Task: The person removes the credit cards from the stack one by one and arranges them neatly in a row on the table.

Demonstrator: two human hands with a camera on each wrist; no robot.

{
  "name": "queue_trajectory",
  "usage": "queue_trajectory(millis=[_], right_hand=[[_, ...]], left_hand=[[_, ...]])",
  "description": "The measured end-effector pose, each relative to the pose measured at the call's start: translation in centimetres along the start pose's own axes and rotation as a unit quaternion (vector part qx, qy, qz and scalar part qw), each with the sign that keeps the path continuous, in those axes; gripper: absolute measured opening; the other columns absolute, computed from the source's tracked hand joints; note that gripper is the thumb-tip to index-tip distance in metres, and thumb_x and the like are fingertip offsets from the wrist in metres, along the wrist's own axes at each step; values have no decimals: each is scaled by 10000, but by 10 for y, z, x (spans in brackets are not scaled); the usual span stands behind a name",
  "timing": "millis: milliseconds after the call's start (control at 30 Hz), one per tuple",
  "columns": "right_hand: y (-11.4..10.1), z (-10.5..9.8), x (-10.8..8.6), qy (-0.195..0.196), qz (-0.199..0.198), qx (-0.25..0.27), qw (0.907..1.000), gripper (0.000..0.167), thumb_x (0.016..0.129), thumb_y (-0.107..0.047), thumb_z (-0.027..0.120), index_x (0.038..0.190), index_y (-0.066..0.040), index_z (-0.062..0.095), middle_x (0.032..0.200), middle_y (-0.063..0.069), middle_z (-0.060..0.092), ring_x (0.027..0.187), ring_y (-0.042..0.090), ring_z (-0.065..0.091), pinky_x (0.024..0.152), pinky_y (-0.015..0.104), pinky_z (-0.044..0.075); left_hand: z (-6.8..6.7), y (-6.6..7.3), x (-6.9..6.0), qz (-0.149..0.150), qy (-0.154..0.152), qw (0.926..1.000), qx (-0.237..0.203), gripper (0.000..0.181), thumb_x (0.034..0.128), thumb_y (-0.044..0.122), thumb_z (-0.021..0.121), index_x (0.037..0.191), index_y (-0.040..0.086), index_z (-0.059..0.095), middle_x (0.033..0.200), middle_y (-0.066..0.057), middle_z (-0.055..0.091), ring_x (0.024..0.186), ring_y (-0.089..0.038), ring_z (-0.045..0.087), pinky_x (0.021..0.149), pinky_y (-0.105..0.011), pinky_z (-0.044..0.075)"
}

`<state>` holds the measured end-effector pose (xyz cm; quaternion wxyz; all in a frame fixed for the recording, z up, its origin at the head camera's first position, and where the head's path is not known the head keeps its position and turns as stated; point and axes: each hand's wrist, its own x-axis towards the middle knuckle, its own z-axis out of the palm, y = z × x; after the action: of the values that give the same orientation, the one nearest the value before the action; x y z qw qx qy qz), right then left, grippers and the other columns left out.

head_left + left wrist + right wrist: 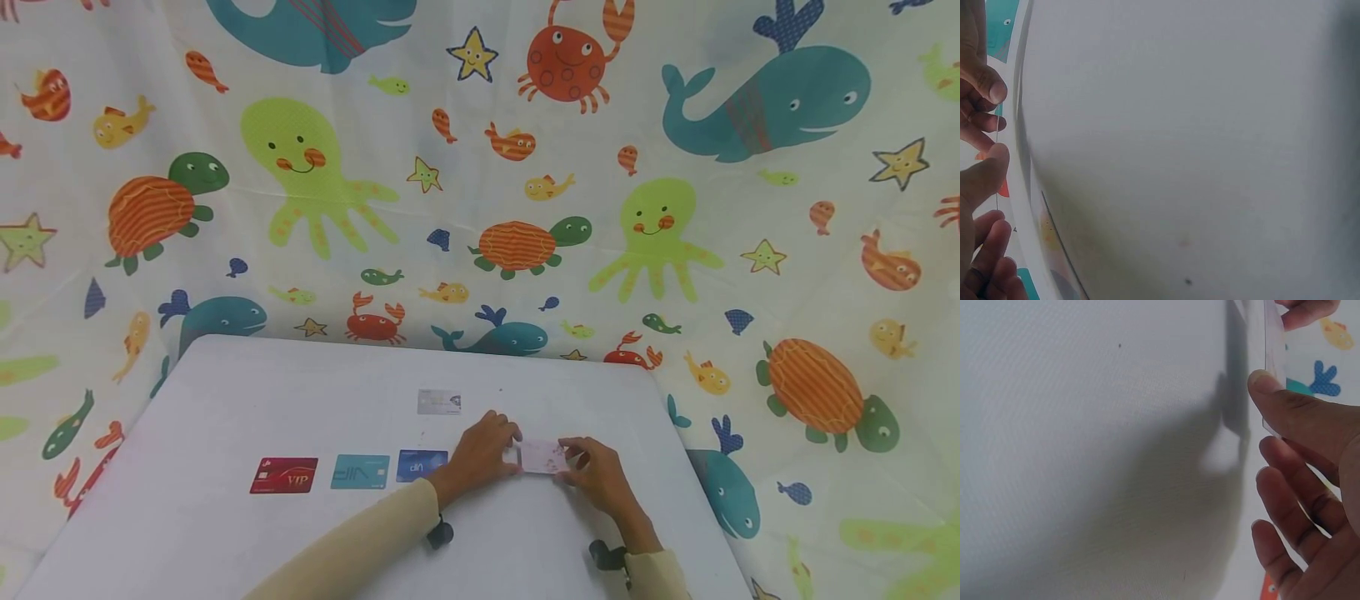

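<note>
Both sleeves (pixel 352 546) are beige, the wrist cameras (pixel 441 535) black

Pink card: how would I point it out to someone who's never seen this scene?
Find the white table. In its right half, the left hand and right hand pinch the pink card between them. It alone is held; the red card, teal card, blue card and silver card lie flat.

Head: blue card (pixel 422 464), lower right corner covered by left hand (pixel 483 450) | pink card (pixel 542 457), ends partly covered by left hand and right hand (pixel 597 473), print illegibly small | silver card (pixel 438 402), print illegibly small | tabletop (pixel 217 400), near edge cut off | Left wrist: both hands cut off, pink card's face hidden | Right wrist: right hand cut off.
</note>
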<state>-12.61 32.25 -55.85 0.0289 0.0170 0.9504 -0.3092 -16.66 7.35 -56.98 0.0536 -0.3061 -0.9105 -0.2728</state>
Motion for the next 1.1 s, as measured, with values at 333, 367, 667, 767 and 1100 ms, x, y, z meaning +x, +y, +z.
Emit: queue_trajectory(millis=[333, 367, 667, 767, 1100], right_hand=[[-3, 5, 2, 81, 20, 21, 10000, 511, 812, -125, 932, 1288, -177, 753, 1018, -36, 716, 881, 137, 591, 742, 185, 539], [-4, 6, 2, 90, 43, 18, 9999, 509, 812, -123, 932, 1286, -176, 754, 1015, -36, 716, 879, 137, 590, 740, 185, 537], [-10, 15, 6, 176, 229, -51, 9996, 500, 821, -120, 925, 1285, -178, 751, 1024, -29, 719, 878, 139, 586, 753, 194, 536], [-12, 19, 10, 242, 267, -100, 9993, 496, 823, -116, 923, 1283, -181, 752, 1023, -28, 717, 874, 138, 583, 751, 194, 536], [-17, 28, 19, 453, 326, -130, 9984, 494, 818, -104, 924, 1276, -175, 754, 1021, -27, 710, 871, 135, 574, 755, 191, 528]], left_hand=[[0, -7, 4, 6, -153, 9998, 155, 447, 826, 424, 923, 1167, 178, 773, 975, 30, 705, 882, -87, 533, 765, -170, 516], [1, -8, 5, 16, -170, 9997, 171, 449, 825, 427, 923, 1166, 177, 773, 975, 27, 703, 883, -91, 531, 762, -174, 515], [1, -20, 11, 209, -216, 9990, 341, 461, 815, 444, 926, 1156, 177, 770, 962, 25, 679, 878, -91, 510, 753, -179, 500], [-1, -26, 13, 262, -229, 9989, 316, 462, 817, 439, 926, 1160, 173, 769, 961, 23, 676, 871, -90, 503, 756, -182, 503], [2, -42, 22, 362, -290, 9983, 345, 466, 824, 438, 921, 1178, 182, 757, 976, 29, 664, 880, -94, 481, 770, -195, 488]])
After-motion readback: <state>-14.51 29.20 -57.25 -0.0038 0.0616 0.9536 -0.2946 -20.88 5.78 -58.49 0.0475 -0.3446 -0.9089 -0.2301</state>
